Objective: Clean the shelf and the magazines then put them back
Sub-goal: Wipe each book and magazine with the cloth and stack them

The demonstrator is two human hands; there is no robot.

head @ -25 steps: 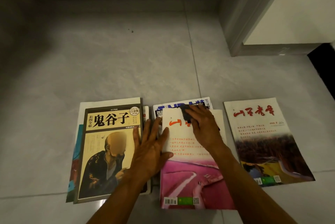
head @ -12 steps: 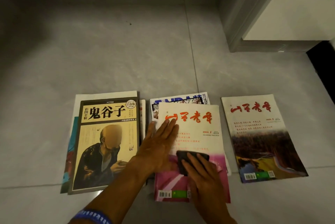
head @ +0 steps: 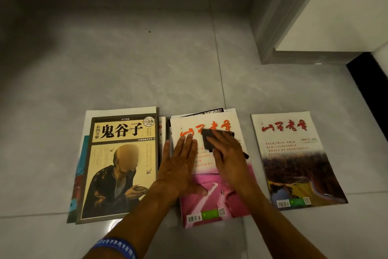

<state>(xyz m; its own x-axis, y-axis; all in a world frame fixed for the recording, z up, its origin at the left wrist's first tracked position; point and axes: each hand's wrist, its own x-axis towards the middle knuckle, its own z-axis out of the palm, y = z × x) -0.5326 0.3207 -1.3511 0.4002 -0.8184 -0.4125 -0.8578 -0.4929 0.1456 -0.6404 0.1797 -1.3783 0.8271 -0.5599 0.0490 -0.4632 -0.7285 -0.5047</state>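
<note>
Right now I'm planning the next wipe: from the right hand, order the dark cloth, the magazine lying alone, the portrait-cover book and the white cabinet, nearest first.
1. Dark cloth, under the right hand.
2. Magazine lying alone, just to its right.
3. Portrait-cover book, left, past the left hand.
4. White cabinet, far upper right.

Glossy paper magazine covers (head: pixel 214 193), dark cloth (head: pixel 210 139), smooth polished floor tiles (head: pixel 126 70)
</note>
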